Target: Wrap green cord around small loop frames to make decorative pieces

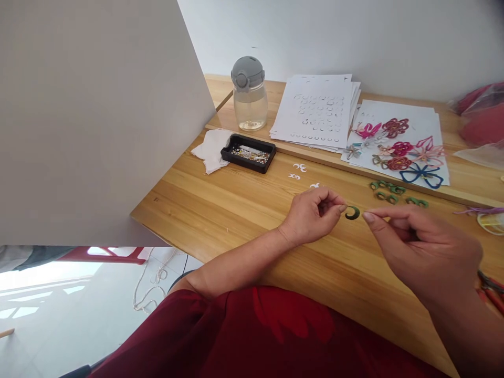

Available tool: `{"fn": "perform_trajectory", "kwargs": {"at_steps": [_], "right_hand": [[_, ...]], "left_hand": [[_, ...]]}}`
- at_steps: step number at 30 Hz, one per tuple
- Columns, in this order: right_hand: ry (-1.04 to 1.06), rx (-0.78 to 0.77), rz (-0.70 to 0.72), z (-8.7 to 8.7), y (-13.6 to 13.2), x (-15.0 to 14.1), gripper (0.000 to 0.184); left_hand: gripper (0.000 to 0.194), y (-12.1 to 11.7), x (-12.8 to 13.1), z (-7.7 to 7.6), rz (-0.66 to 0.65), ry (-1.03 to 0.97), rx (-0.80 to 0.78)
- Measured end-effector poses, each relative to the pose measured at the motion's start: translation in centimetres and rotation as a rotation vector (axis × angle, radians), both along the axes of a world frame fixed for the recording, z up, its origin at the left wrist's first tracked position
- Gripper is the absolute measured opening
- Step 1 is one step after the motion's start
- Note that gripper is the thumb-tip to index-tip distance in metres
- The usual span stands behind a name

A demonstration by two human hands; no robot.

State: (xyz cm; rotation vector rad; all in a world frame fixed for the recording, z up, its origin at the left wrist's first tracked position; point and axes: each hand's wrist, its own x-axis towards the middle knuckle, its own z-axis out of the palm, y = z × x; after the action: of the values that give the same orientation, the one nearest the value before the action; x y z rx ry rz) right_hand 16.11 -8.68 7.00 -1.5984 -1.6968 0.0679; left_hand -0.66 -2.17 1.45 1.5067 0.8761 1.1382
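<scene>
My left hand (315,216) pinches a small green crescent (355,213) between thumb and forefinger above a wooden counter (240,202), right of center in the frame. Just beside it, thumb and forefinger of my right hand (431,244) come together in a matching pinch; whether they grip anything fine is too small to tell. Beyond my hands, green loops (397,190) lie in small groups at center right, and white pieces (294,176) sit beyond my left wrist. At upper center, a black tray (268,167) of colorful bits rests against a white cloth (213,147), with a gray-lidded bottle (250,107) standing behind. A stack of printed sheets (289,118) lies to the bottle's right, and red, pink and blue flowers (399,149) cover a paper at upper right. A red-handled tool (493,286) shows at the lower right edge.
</scene>
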Motion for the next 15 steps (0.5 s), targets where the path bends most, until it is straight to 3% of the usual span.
{"fn": "perform_trajectory", "kwargs": {"at_steps": [5,9,12,15], "right_hand": [[-0.066,0.043,0.017,0.0,1.2,0.7,0.015],[0.007,0.033,0.015,-0.3,2.3,1.1,0.017],[0.158,-0.114,0.030,-0.9,3.2,1.3,0.017],[0.517,-0.340,0.086,-2.1,3.4,1.3,0.022]], "left_hand": [[0.019,-0.1,-0.1,0.1,-0.043,-0.021,-0.014],[0.023,-0.1,-0.1,0.1,-0.106,-0.083,-0.008],[0.031,-0.1,-0.1,0.3,-0.161,-0.159,-0.080],[0.042,0.1,-0.1,0.3,-0.169,-0.241,-0.158]]}}
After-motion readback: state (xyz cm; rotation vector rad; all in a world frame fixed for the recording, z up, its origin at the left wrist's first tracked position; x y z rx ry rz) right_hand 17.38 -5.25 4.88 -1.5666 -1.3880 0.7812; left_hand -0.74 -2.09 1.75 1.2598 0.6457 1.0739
